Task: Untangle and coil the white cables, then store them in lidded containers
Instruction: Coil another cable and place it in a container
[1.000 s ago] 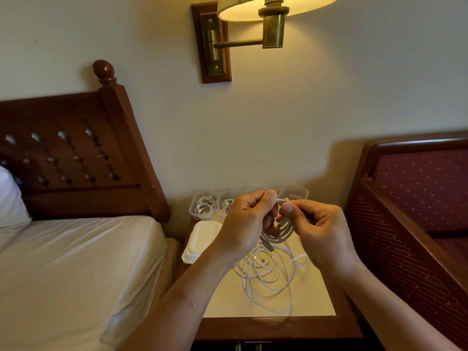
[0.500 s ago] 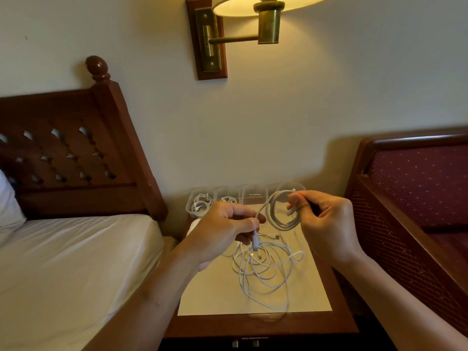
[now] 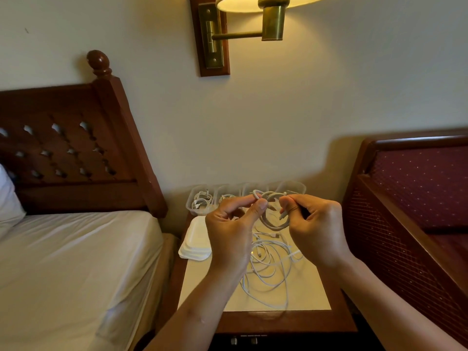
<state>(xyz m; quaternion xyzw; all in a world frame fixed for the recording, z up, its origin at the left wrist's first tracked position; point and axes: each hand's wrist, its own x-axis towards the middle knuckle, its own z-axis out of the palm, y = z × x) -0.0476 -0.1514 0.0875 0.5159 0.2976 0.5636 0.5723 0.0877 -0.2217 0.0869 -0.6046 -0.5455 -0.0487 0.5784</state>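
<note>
A dark wooden table [image 3: 283,321] with a smooth cream top stands between a white-sheeted bed [image 3: 76,262] and a maroon-padded wooden frame [image 3: 417,186], under a brass wall lamp [image 3: 272,19]. Above the table, the left hand [image 3: 233,231] and right hand [image 3: 316,229] both pinch a small coiled white cable [image 3: 273,226]. Loose tangled white cables [image 3: 268,271] lie beneath. Clear plastic containers [image 3: 190,206] line the wall, with stacked white lids [image 3: 196,239] in front of them.

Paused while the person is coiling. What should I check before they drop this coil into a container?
1. The coiled cable is gripped by the left hand and the right hand: ok.
2. It is free of the tangle on the nightstand: cannot tell.
3. The rightmost container is unlidded: ok.
4. That container is empty: cannot tell, the hands hide it.
5. The lid stack is ready beside the tangle: ok.
</note>
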